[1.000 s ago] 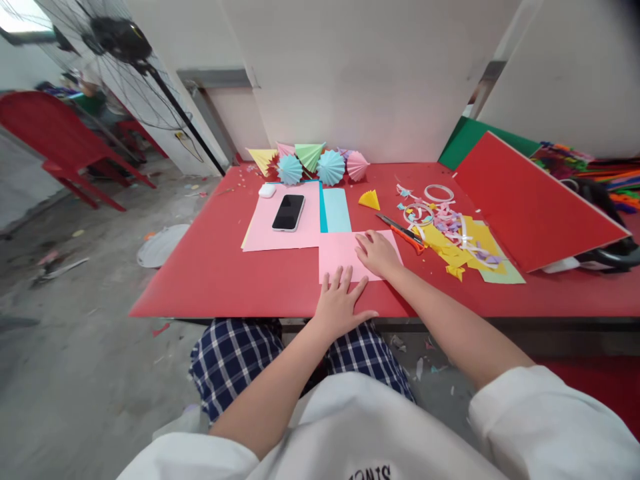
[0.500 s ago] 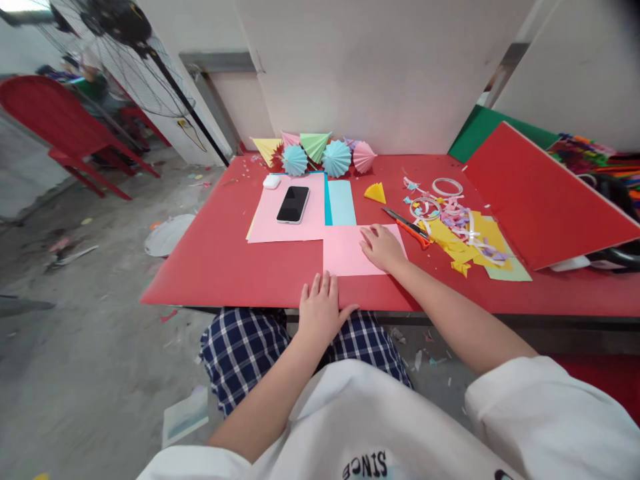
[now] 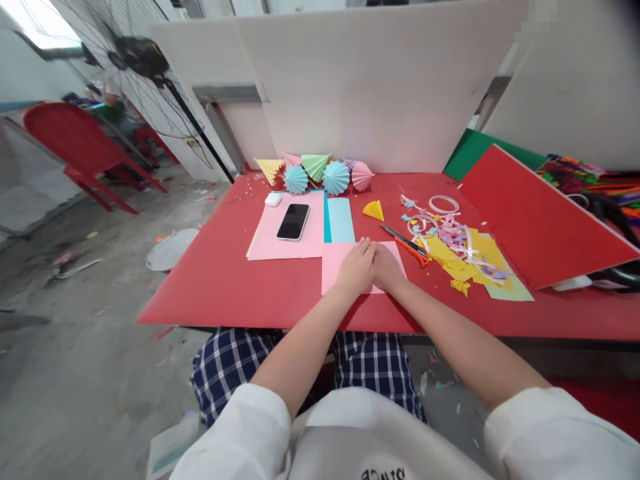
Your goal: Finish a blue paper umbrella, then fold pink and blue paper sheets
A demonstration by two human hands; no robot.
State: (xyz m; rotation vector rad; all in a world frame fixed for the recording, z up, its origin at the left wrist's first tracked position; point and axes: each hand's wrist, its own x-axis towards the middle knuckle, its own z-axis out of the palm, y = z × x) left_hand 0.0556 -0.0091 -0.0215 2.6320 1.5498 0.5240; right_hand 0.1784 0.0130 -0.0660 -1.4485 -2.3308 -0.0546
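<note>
A pink sheet of paper (image 3: 333,271) lies on the red table (image 3: 225,287) in front of me. My left hand (image 3: 356,268) and my right hand (image 3: 387,266) rest flat on it side by side, fingers stretched out and touching near the sheet's far edge. Neither hand holds anything. An orange-handled cutter (image 3: 406,242) lies just right of my right hand.
A phone (image 3: 293,221) lies on a larger pink sheet (image 3: 270,241) beside a light blue sheet (image 3: 341,220). Folded paper fans (image 3: 320,175) line the back. Tape rings and paper scraps (image 3: 457,243) sit right, a red board (image 3: 535,220) leans further right. A standing fan (image 3: 140,60) stands left.
My left hand has moved from the table's front edge up onto the pink sheet, next to my right hand. The right hand has stayed on the sheet.
</note>
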